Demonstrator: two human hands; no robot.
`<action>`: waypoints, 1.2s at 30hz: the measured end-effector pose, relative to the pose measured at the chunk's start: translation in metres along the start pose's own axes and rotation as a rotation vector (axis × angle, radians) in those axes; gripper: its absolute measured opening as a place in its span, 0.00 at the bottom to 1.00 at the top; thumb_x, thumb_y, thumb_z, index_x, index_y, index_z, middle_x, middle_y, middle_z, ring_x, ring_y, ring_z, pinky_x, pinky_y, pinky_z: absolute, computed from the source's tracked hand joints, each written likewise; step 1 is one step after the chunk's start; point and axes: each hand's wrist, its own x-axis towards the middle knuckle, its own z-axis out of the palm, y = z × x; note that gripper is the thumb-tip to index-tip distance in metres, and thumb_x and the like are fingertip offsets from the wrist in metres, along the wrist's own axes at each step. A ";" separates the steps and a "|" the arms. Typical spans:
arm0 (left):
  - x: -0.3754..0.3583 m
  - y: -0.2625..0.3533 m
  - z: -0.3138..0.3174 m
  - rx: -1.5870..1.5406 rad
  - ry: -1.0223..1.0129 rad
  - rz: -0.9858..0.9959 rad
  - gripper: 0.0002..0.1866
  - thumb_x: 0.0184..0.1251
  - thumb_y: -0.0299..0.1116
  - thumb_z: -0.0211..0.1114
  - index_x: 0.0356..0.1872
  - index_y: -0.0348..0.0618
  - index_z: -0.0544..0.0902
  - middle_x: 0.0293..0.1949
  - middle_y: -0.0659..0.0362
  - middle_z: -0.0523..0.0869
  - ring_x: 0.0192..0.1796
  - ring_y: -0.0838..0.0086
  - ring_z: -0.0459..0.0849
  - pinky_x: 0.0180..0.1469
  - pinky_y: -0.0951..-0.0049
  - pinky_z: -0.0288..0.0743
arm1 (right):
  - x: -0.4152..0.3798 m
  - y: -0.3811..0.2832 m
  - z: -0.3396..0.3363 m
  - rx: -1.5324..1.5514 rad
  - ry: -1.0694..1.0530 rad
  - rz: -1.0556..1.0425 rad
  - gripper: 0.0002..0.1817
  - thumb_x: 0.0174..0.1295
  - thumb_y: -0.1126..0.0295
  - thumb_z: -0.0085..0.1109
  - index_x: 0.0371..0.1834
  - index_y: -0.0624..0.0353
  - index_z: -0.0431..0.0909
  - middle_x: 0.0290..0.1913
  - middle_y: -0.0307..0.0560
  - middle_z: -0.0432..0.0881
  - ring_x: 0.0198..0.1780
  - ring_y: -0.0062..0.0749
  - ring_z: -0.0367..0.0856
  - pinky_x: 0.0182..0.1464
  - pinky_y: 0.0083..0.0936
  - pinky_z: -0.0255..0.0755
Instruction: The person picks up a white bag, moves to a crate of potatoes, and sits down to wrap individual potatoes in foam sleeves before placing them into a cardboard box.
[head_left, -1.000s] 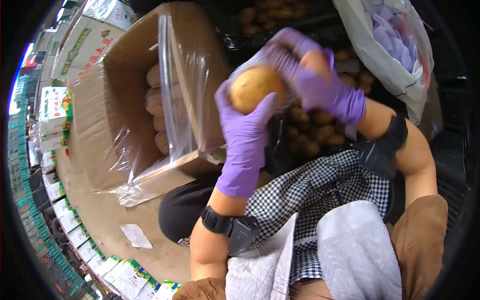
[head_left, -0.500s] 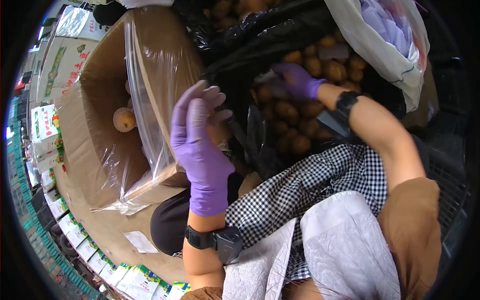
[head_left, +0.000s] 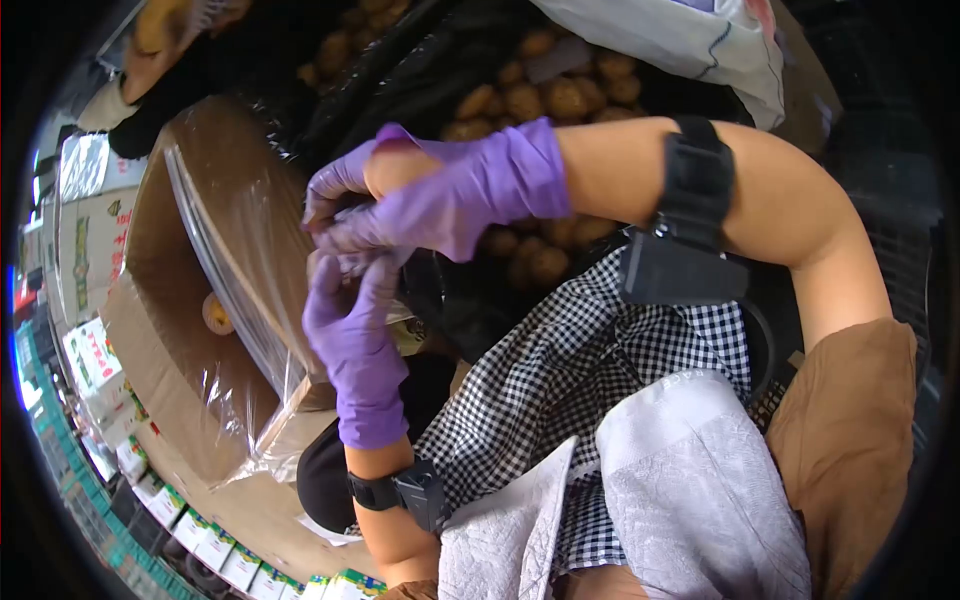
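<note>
My hands wear purple gloves and meet in front of the cardboard box (head_left: pixel 160 340). My right hand (head_left: pixel 430 190) reaches across from the right, its fingers curled down toward the left hand's fingertips. From below, my left hand (head_left: pixel 355 345) points up, thumb and fingers bent together. Pale thin material (head_left: pixel 352 264) shows between the two sets of fingertips; I cannot tell what it is. A tan-orange patch shows at the back of the right glove. Inside the box lies a yellowish round fruit (head_left: pixel 216 314), in a white foam net in the earlier frame.
Brown round produce (head_left: pixel 560 98) fills a black plastic liner (head_left: pixel 440 60) behind my right arm. A white sack (head_left: pixel 670 40) stands at the back right. Clear plastic film (head_left: pixel 215 250) hangs over the box edge. Another person's arm (head_left: pixel 150 65) is at upper left. Printed cartons (head_left: pixel 215 550) line the lower left.
My right hand has left the brown produce and moved left to meet my left hand. The left hand's fingers have bent in. The view has shifted, and another person's arm has appeared.
</note>
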 end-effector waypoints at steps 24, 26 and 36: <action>0.017 -0.012 -0.034 -0.298 0.052 0.157 0.24 0.59 0.22 0.62 0.58 0.41 0.70 0.55 0.53 0.77 0.57 0.64 0.77 0.61 0.66 0.73 | -0.052 0.275 0.074 -1.433 -0.243 0.331 0.14 0.49 0.65 0.62 0.40 0.56 0.82 0.43 0.50 0.82 0.48 0.45 0.80 0.47 0.36 0.75; 0.014 -0.006 -0.031 -0.282 0.216 0.044 0.23 0.60 0.23 0.62 0.58 0.39 0.69 0.55 0.53 0.77 0.56 0.66 0.78 0.59 0.69 0.74 | -0.046 0.219 0.043 -1.076 -0.362 0.421 0.18 0.47 0.65 0.64 0.43 0.57 0.81 0.47 0.55 0.79 0.51 0.44 0.79 0.50 0.35 0.74; 0.002 0.005 0.008 -0.213 -0.124 0.007 0.24 0.65 0.36 0.63 0.60 0.40 0.71 0.55 0.56 0.77 0.53 0.73 0.77 0.53 0.74 0.75 | -0.050 -0.028 -0.013 -0.002 0.165 0.459 0.39 0.48 0.46 0.69 0.58 0.61 0.72 0.52 0.50 0.78 0.57 0.32 0.74 0.58 0.27 0.69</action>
